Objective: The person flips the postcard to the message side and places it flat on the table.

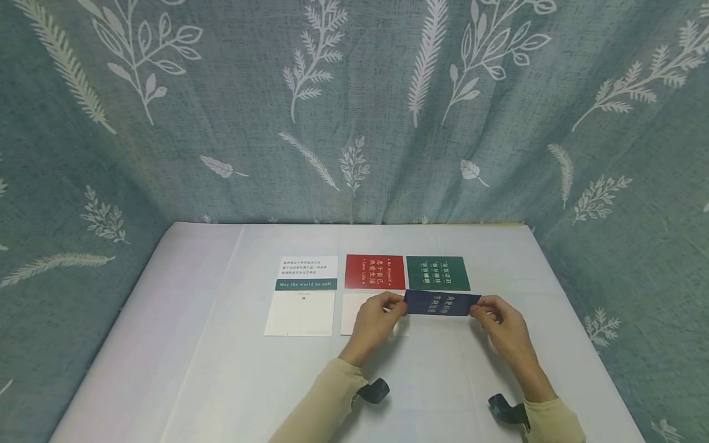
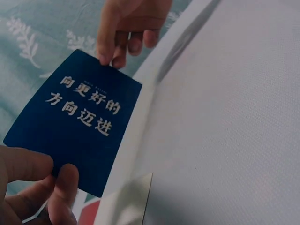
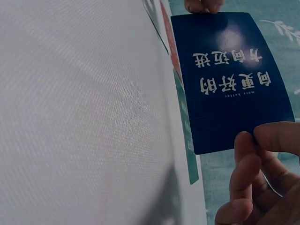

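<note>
A dark blue card [image 1: 442,303] with pale lettering is held up between both hands, its printed face also filling much of the left wrist view [image 2: 79,117] and right wrist view [image 3: 229,61]. The left hand [image 1: 378,323] pinches one short edge between thumb and fingers. At the opposite edge the right hand [image 1: 508,332] pinches the card the same way. Just behind the blue card lie a green card [image 1: 437,273] and a red card [image 1: 375,272]. A white card [image 1: 353,311] is partly covered by the left hand.
Left of the red card lies a white card with a green band [image 1: 306,284], and in front of it a plain white card [image 1: 301,314]. The white table [image 1: 221,369] meets a leaf-patterned green curtain [image 1: 376,172] at its far edge. Dark wrist devices sit at both sleeves.
</note>
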Tool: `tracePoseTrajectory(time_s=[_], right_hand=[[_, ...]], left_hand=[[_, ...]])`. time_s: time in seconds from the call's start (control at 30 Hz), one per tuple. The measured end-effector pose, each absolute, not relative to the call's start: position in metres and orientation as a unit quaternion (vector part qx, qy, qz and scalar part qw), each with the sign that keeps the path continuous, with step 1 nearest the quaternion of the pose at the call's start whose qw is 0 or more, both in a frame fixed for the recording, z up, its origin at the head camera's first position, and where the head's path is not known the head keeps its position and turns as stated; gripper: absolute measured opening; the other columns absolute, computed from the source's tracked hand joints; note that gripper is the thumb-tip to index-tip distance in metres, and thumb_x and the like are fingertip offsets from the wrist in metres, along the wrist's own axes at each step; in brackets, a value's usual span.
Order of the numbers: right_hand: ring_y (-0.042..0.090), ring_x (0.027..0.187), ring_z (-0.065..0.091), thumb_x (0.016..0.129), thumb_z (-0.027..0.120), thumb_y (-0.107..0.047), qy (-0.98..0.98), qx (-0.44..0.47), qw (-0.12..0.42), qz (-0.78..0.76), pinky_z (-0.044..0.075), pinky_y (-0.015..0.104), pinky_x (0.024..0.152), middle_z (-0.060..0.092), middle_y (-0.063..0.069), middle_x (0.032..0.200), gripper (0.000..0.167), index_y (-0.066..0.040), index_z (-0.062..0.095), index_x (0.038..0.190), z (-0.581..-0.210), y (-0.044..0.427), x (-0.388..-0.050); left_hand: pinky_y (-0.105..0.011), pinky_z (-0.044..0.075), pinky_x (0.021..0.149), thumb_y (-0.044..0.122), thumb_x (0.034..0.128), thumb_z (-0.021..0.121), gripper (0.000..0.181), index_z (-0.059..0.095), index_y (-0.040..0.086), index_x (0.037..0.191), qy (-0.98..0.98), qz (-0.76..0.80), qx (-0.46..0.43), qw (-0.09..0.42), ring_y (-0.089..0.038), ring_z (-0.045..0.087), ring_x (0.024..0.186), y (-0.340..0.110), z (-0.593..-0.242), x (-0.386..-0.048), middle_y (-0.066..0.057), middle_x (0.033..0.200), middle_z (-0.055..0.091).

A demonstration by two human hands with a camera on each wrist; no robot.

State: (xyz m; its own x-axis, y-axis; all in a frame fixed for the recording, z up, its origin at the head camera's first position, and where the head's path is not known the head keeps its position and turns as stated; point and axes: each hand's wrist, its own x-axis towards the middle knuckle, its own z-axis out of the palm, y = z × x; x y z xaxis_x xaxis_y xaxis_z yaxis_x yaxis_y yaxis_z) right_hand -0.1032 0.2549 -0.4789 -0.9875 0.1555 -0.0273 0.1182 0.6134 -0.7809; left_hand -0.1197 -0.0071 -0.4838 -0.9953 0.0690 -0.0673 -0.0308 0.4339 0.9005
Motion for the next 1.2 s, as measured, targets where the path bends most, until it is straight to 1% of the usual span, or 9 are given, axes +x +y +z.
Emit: tracePoseTrajectory(time_s=[0.13,0.23,0.4,0.47,0.63,0.83,0.93,1.07,1.2], right_hand=[[0.02,0.093,0.063,0.102,0.062,-0.031,-0.891,-0.067,0.014,0.448,0.05,0.021,0.071,0.073,0.013,0.11,0.029,-0.006,0.064,0.116,-0.4794,0.2548,-0.1019],[0.021,0.094,0.063,0.103,0.06,-0.034,-0.886,-0.061,0.009,0.46,0.049,0.022,0.069,0.073,0.013,0.111,0.032,-0.007,0.064,0.12,-0.4809,0.2558,-0.1019],[0.022,0.095,0.062,0.104,0.058,-0.036,-0.884,-0.052,0.005,0.465,0.049,0.023,0.072,0.073,0.01,0.114,0.035,-0.01,0.066,0.125,-0.4839,0.2575,-0.1018],[0.022,0.097,0.061,0.105,0.057,-0.035,-0.883,-0.047,0.006,0.466,0.049,0.022,0.076,0.073,0.009,0.116,0.034,-0.01,0.066,0.125,-0.4848,0.2579,-0.1017],[0.022,0.095,0.06,0.107,0.053,-0.03,-0.882,-0.046,0.01,0.469,0.048,0.021,0.076,0.072,0.01,0.117,0.032,-0.008,0.067,0.125,-0.4847,0.2574,-0.102],[0.021,0.095,0.056,0.106,0.05,-0.045,-0.884,-0.079,-0.006,0.461,0.043,0.026,0.078,0.069,0.012,0.107,0.045,-0.009,0.069,0.125,-0.4808,0.2567,-0.103],[0.021,0.096,0.056,0.106,0.046,-0.048,-0.879,-0.084,-0.015,0.47,0.042,0.03,0.08,0.067,0.014,0.111,0.05,-0.008,0.07,0.125,-0.479,0.2572,-0.1036],[0.018,0.093,0.058,0.107,0.044,-0.047,-0.871,-0.079,-0.018,0.485,0.043,0.029,0.078,0.067,0.014,0.121,0.052,-0.006,0.07,0.124,-0.479,0.2586,-0.104],[0.017,0.092,0.058,0.106,0.049,-0.046,-0.871,-0.072,-0.016,0.485,0.044,0.027,0.075,0.068,0.013,0.12,0.048,-0.006,0.07,0.123,-0.4816,0.2594,-0.1034]], left_hand=[[-0.028,0.047,0.065,0.024,0.0929,0.068,0.021,0.075,0.011,0.107,0.843,0.536,0.011,0.045,-0.009,0.059,0.075,-0.0076,-0.4843,-0.1188,0.007,0.087,0.068],[-0.028,0.047,0.066,0.024,0.0937,0.068,0.021,0.075,0.011,0.108,0.844,0.535,0.011,0.043,-0.009,0.058,0.075,-0.0079,-0.4847,-0.1186,0.006,0.089,0.068],[-0.028,0.049,0.066,0.024,0.0952,0.067,0.02,0.075,0.013,0.109,0.841,0.54,0.01,0.044,-0.009,0.059,0.076,-0.0084,-0.4847,-0.1186,0.005,0.093,0.068],[-0.029,0.049,0.069,0.024,0.0956,0.067,0.019,0.075,0.014,0.109,0.84,0.54,0.011,0.043,-0.01,0.059,0.078,-0.0089,-0.4847,-0.1189,0.005,0.095,0.069],[-0.03,0.049,0.073,0.023,0.0964,0.066,0.019,0.075,0.015,0.11,0.841,0.54,0.018,0.039,-0.011,0.059,0.082,-0.011,-0.4845,-0.1194,0.003,0.099,0.07],[-0.028,0.05,0.07,0.021,0.0972,0.065,0.021,0.075,0.014,0.114,0.834,0.549,0.027,0.038,-0.011,0.06,0.081,-0.0134,-0.4855,-0.1197,0.001,0.103,0.071],[-0.029,0.05,0.07,0.02,0.0972,0.064,0.021,0.075,0.015,0.115,0.832,0.553,0.028,0.038,-0.012,0.06,0.08,-0.0141,-0.486,-0.1199,0.001,0.103,0.07],[-0.03,0.05,0.071,0.019,0.098,0.062,0.022,0.076,0.017,0.115,0.831,0.555,0.026,0.037,-0.012,0.059,0.081,-0.0143,-0.4864,-0.1194,0.002,0.104,0.071],[-0.03,0.049,0.071,0.019,0.0992,0.059,0.023,0.076,0.019,0.116,0.827,0.56,0.018,0.043,-0.011,0.058,0.079,-0.0144,-0.4878,-0.1181,0.005,0.105,0.07]])
